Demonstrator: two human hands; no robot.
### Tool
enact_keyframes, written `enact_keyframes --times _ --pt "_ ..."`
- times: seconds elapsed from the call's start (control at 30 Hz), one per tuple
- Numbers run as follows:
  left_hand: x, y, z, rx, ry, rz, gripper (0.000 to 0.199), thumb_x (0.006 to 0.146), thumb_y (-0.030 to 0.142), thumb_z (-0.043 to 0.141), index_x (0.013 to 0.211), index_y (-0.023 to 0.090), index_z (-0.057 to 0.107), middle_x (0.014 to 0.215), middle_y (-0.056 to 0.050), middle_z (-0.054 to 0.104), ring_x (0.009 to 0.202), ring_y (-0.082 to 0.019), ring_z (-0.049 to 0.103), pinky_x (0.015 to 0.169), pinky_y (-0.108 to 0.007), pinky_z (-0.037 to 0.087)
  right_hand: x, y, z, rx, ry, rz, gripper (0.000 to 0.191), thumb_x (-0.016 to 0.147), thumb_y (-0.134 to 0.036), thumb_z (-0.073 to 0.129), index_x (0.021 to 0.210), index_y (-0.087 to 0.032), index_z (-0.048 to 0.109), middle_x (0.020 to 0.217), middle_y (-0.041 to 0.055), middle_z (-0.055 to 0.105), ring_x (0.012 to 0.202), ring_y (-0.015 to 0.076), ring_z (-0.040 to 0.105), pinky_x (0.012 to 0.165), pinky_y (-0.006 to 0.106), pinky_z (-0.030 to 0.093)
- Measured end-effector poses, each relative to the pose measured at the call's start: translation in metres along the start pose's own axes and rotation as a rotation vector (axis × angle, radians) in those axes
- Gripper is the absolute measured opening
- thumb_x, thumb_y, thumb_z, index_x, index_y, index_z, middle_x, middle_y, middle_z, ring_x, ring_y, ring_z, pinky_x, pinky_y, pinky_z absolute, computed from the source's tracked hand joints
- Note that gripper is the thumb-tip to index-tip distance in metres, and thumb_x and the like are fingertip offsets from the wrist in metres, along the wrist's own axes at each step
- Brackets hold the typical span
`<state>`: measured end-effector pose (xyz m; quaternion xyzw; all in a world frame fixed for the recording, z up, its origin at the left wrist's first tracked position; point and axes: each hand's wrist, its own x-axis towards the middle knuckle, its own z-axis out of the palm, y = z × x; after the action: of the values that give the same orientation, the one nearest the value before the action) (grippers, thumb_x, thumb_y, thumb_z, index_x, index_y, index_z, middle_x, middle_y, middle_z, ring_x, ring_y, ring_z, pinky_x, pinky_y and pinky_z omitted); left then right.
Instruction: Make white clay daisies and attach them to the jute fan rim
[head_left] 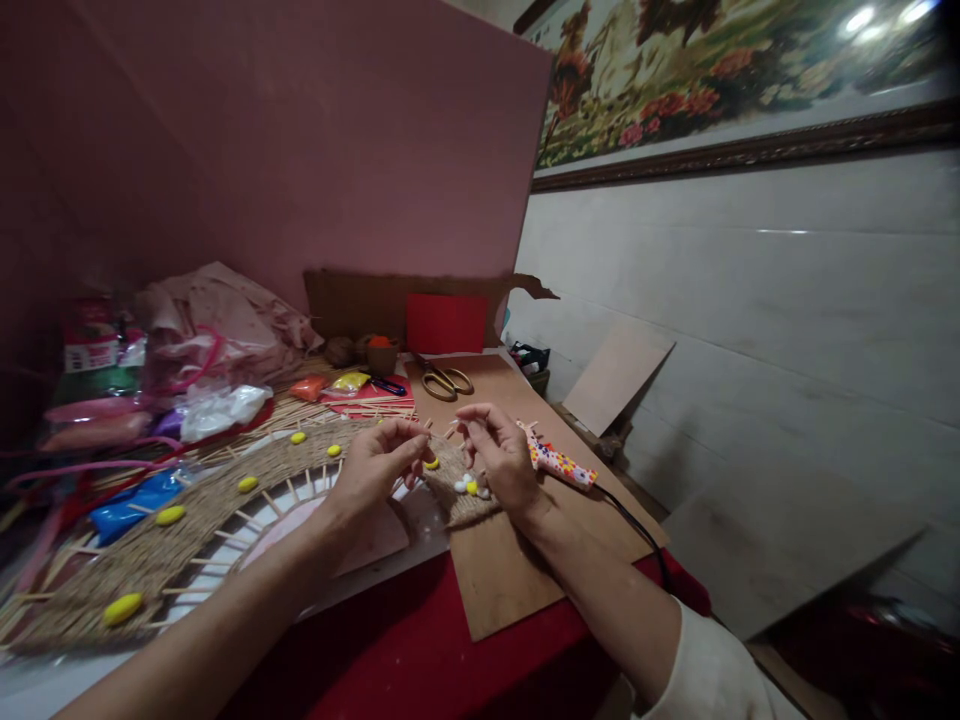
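My left hand [382, 462] is over the twine-wrapped arch [217, 490], its thumb and fingers pinched together; what they hold, if anything, is too small to tell. Facing it, my right hand [499, 455] is also pinched, with a tiny pale bit at the fingertips that I cannot make out. Several yellow ovals [171, 515] dot the arch, and thin sticks poke out along its inner edge. Below my right hand, a yellow centre with white petals [471, 487] lies on the arch's right end. A patterned glue gun [562, 466] rests just right of my right hand.
Gold-handled scissors [448, 383] lie on the brown board [510, 575]. Behind are a red card [445, 323] and a small pot [382, 355]. Bags of coloured clay [97, 425] and a blue packet [139, 503] crowd the left. A black cord [637, 525] trails off the board's right side.
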<state>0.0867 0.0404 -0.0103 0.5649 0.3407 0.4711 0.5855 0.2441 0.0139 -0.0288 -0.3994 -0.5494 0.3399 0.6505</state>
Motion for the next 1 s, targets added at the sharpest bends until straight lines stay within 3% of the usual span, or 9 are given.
enact_keyframes --times 0.13,0.27,0.33,0.47,0.6,0.7,0.8,1.0 --pt "0.003 -0.004 -0.004 -0.169 -0.039 -0.065 0.033 0.065 0.036 0.074 0.086 0.014 0.063 0.063 -0.003 0.067 0.049 -0.011 0.055 0.044 -0.02 0.04 0.005 0.005 -0.001 0.016 -0.038 0.047 0.032 0.084 -0.045 0.053 0.098 -0.018 0.059 0.066 -0.0049 0.046 0.042 0.0041 0.037 0.039 0.018 0.028" --pt "-0.001 -0.002 -0.002 -0.236 -0.079 -0.137 0.032 0.068 0.038 0.074 0.081 0.014 0.059 0.061 -0.003 0.067 0.046 -0.009 0.055 0.043 -0.017 0.039 0.006 0.009 -0.001 -0.038 0.014 0.06 0.03 0.076 -0.046 0.064 0.082 -0.018 0.054 0.056 -0.0085 0.039 0.041 0.0041 0.033 0.037 0.016 0.026" --pt "-0.003 0.0 -0.001 -0.238 -0.087 -0.162 0.032 0.068 0.039 0.075 0.078 0.015 0.056 0.059 -0.003 0.067 0.044 -0.008 0.054 0.042 -0.017 0.038 0.006 0.008 0.0 0.025 0.014 0.098 0.03 0.077 -0.047 0.062 0.078 -0.019 0.05 0.054 -0.0092 0.041 0.038 0.0039 0.033 0.035 0.016 0.027" --pt "-0.005 0.004 0.001 -0.227 -0.066 -0.177 0.033 0.066 0.035 0.078 0.075 0.017 0.052 0.057 -0.002 0.067 0.043 -0.008 0.054 0.041 -0.016 0.037 0.004 0.004 0.001 0.09 -0.025 0.148 0.028 0.078 -0.045 0.059 0.089 -0.019 0.054 0.063 -0.0057 0.054 0.038 0.0043 0.038 0.035 0.017 0.03" --pt "-0.006 0.007 0.0 -0.239 -0.056 -0.207 0.03 0.068 0.034 0.076 0.07 0.017 0.052 0.049 0.001 0.062 0.036 -0.004 0.044 0.037 -0.014 0.029 0.003 0.005 -0.001 -0.027 -0.039 0.082 0.03 0.077 -0.046 0.064 0.083 -0.017 0.062 0.054 -0.0071 0.044 0.039 0.0042 0.033 0.036 0.017 0.025" --pt "-0.007 0.008 0.0 -0.27 -0.065 -0.21 0.025 0.065 0.026 0.079 0.075 0.015 0.059 0.058 -0.002 0.066 0.043 -0.006 0.051 0.041 -0.016 0.036 0.003 0.006 -0.003 -0.043 -0.013 0.045 0.036 0.08 -0.052 0.059 0.077 -0.016 0.063 0.051 -0.0068 0.039 0.041 0.0049 0.032 0.037 0.018 0.024" --pt "-0.006 0.008 0.001 -0.28 -0.069 -0.185 0.032 0.059 0.021 0.082 0.084 0.012 0.064 0.067 -0.006 0.07 0.051 -0.009 0.057 0.047 -0.017 0.041 0.003 0.004 -0.002 0.064 0.033 0.054 0.036 0.083 -0.053 0.054 0.084 -0.018 0.061 0.055 -0.0064 0.04 0.041 0.0048 0.03 0.037 0.017 0.023" --pt "-0.004 0.004 -0.001 -0.25 -0.053 -0.202 0.033 0.067 0.042 0.076 0.072 0.011 0.066 0.047 0.001 0.057 0.037 -0.004 0.043 0.036 -0.015 0.026 0.002 -0.001 0.001 0.113 0.002 0.087 0.03 0.081 -0.046 0.057 0.085 -0.017 0.062 0.058 -0.0056 0.044 0.041 0.0043 0.033 0.038 0.018 0.026"
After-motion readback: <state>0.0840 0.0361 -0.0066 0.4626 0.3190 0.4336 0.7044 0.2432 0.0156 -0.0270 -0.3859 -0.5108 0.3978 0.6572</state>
